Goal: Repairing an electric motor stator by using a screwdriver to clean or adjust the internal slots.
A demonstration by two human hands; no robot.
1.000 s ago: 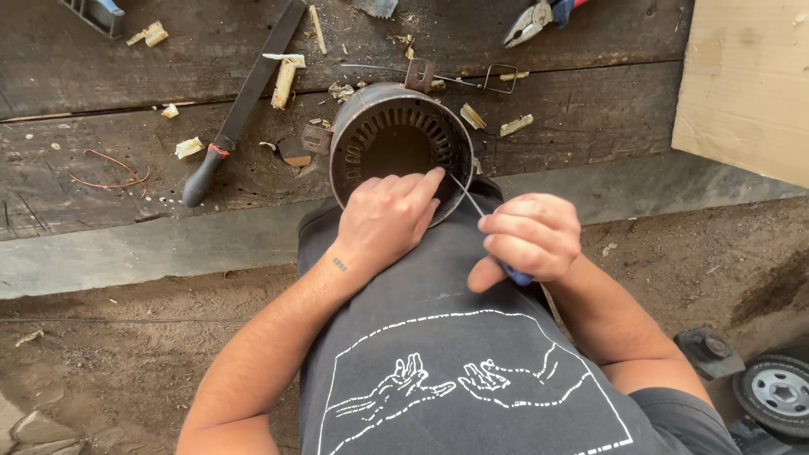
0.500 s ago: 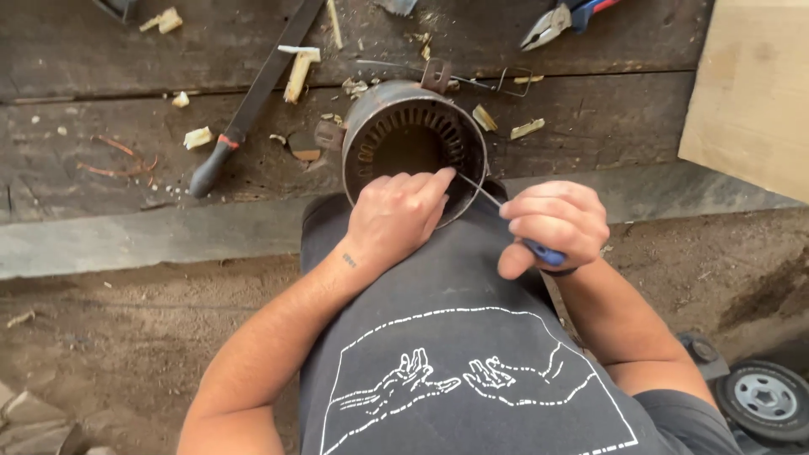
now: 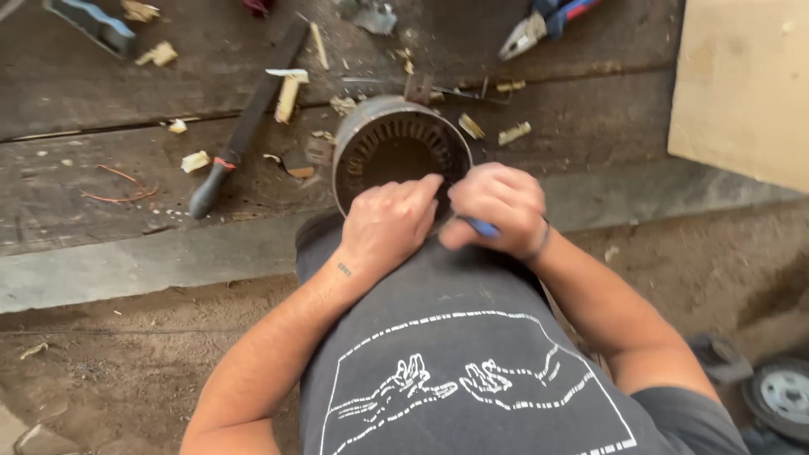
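A round metal motor stator [image 3: 396, 147] with a slotted inner ring rests at the front edge of the wooden bench, against my body. My left hand [image 3: 389, 223] lies on its near rim, fingers curled over the edge. My right hand [image 3: 497, 209] is pressed right beside it, closed around a thin tool with a blue handle [image 3: 482, 227] whose tip is hidden between the hands at the stator's rim.
A long dark file with a red-banded handle [image 3: 244, 126] lies left of the stator. Pliers [image 3: 539, 24] sit at the back right, wood chips and copper wire [image 3: 118, 187] are scattered about. A pale board [image 3: 746, 84] leans at right. Dirt floor below; a small wheel [image 3: 784, 394] at bottom right.
My right hand has moved left and up, closing against my left hand at the stator rim. The thin shaft seen earlier between the hands is now hidden.
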